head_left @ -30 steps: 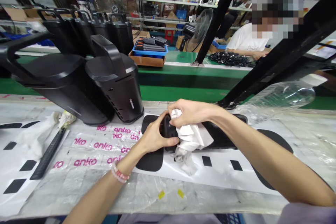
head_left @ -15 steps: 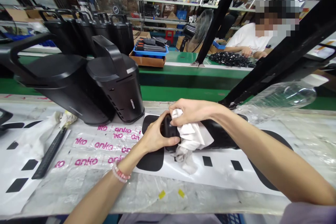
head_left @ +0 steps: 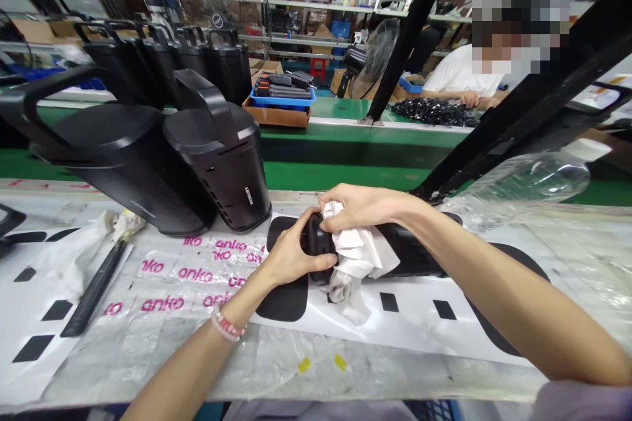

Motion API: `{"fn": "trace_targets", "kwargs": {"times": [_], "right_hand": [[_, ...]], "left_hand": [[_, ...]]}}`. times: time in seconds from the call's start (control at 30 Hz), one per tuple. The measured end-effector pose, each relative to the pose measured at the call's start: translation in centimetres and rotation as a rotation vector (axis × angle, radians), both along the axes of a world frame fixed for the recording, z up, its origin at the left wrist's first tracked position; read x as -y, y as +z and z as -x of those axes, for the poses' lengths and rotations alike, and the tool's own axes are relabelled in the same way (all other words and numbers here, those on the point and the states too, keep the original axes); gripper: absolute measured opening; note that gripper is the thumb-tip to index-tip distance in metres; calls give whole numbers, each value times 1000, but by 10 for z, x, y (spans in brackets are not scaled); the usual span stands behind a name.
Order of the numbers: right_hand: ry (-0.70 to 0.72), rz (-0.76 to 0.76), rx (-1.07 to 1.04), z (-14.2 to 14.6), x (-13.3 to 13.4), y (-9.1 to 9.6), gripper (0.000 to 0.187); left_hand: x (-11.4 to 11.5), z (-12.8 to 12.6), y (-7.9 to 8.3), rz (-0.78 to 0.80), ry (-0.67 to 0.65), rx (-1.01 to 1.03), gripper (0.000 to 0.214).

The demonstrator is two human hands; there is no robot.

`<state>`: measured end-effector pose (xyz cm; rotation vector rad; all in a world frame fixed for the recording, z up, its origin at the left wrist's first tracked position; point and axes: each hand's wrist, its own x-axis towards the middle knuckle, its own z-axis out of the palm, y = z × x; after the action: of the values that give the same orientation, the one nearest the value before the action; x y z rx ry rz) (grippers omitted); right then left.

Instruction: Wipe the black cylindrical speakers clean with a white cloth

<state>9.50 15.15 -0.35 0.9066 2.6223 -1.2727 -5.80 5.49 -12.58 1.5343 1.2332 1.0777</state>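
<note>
A long black housing (head_left: 412, 250) lies on its side on a white sheet (head_left: 355, 332) with black cut-out shapes. My left hand (head_left: 290, 255) is wrapped round its near-left end, thumb and fingers pressing on either side. In my right hand (head_left: 353, 207), a crumpled white cloth (head_left: 368, 253) is pinched and pressed against that same end; its loose folds hang over the housing onto the sheet. The right forearm covers part of the housing. To the left stand two black handled units, the closer one (head_left: 230, 171) with white lettering.
A black-handled brush-like tool (head_left: 96, 289) lies at left by crumpled white material. A clear plastic bottle (head_left: 523, 187) lies at right near a slanted black post (head_left: 474, 118). Beyond the green conveyor (head_left: 336, 168), a person handles a pile of black parts (head_left: 434, 112). A blue tray (head_left: 284, 95) holds dark parts.
Almost nothing differs. Both hands keep their hold, and the cloth has shifted only very slightly at the end of the housing.
</note>
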Motion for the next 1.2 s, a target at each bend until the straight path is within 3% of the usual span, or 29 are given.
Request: {"fn": "trace_targets", "kwargs": {"times": [0.3, 0.93, 1.1, 1.2], "right_hand": [[1, 58, -47, 0, -2, -2, 13], [-27, 27, -25, 0, 2, -3, 10], [-213, -12, -88, -2, 3, -7, 13], [-390, 11, -327, -25, 16, -4, 21]], "left_hand": [[-1, 1, -1, -2, -3, 17, 89], [0, 1, -5, -2, -8, 51, 94], [0, 0, -2, -1, -2, 53, 87], [1, 0, 0, 6, -8, 39, 84]]}}
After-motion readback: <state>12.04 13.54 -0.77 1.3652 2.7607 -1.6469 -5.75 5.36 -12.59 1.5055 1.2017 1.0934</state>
